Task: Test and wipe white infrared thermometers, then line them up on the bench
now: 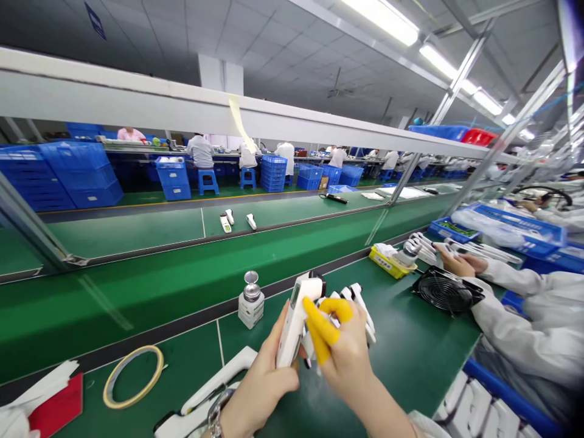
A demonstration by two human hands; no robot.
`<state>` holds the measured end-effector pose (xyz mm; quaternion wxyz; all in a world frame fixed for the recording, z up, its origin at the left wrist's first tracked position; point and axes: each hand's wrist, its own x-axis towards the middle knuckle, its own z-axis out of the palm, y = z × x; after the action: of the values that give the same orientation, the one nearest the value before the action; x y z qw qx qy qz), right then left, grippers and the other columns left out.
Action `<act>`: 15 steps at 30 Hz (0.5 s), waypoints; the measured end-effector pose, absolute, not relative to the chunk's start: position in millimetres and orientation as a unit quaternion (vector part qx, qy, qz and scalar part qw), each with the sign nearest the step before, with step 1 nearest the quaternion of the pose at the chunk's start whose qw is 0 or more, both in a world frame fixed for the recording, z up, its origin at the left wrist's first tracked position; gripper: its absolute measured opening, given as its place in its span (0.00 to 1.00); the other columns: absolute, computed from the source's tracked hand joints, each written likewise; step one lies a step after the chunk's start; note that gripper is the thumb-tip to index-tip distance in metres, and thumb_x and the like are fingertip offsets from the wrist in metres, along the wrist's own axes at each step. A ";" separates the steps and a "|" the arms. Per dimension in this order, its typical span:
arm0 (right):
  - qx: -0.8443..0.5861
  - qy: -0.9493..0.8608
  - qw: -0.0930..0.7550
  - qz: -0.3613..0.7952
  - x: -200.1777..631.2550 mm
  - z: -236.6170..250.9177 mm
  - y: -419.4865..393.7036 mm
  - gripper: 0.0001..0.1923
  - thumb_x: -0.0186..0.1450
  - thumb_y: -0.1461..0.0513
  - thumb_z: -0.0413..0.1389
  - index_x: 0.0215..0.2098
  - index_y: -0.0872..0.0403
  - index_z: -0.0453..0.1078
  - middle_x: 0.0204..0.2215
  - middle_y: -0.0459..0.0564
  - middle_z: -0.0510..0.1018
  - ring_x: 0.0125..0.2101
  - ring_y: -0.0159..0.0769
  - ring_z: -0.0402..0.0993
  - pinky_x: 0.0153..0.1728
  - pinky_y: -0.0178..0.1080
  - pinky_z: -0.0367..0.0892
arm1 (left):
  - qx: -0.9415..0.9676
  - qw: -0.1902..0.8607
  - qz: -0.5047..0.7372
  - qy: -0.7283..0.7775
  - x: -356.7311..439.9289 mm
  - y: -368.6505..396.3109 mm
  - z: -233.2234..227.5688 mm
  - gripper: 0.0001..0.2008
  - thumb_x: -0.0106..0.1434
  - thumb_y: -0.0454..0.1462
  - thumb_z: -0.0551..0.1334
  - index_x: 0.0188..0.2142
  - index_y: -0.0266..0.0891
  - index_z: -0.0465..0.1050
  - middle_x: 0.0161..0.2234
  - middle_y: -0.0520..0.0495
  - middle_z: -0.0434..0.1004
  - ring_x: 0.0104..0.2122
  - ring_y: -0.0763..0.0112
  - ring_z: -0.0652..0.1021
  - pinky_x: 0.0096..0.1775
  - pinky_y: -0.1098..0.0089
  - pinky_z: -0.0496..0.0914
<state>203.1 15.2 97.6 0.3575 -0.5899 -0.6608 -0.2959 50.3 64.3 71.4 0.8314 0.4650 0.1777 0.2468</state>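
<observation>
My left hand (262, 377) grips a white handheld thermometer-like device (296, 316) upright above the green bench. My right hand (342, 350), with yellow finger cots on two fingers, touches the device's front side and is closed around it. Several more white devices (360, 301) lie on the bench just behind my hands. Another white device shell (219, 380) lies at the bench's near edge, left of my left wrist.
A small white bottle with a metal pump top (250, 301) stands left of my hands. A tape ring (133, 376) and a red sheet (57, 410) lie at left. A black fan (446, 291), a yellow tray (391, 261) and a co-worker's hands (458, 264) are at right. A green conveyor (182, 267) runs behind.
</observation>
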 end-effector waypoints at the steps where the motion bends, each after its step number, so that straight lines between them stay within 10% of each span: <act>1: -0.597 -0.641 0.369 -0.309 206.0 97.4 15.4 0.23 0.60 0.68 0.49 0.52 0.47 0.64 0.33 0.51 0.65 0.31 0.39 0.61 0.34 0.48 0.57 | 0.471 0.829 0.242 0.178 50.0 64.6 71.6 0.46 0.43 0.24 0.53 0.61 0.53 0.45 0.38 0.51 0.68 0.27 0.75 0.63 0.31 0.71 0.56; 15: -0.534 -0.612 0.524 -0.255 197.0 100.3 -2.8 0.19 0.57 0.71 0.55 0.46 0.49 0.65 0.33 0.51 0.67 0.34 0.41 0.64 0.32 0.46 0.63 | 0.426 0.863 0.213 0.167 37.5 66.1 88.7 0.48 0.41 0.27 0.57 0.62 0.44 0.43 0.32 0.51 0.71 0.28 0.72 0.65 0.33 0.71 0.58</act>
<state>197.0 -2.8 100.3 0.5239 -0.5343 -0.6124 -0.2552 37.5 66.1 88.7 0.8634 0.4256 0.1669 0.2134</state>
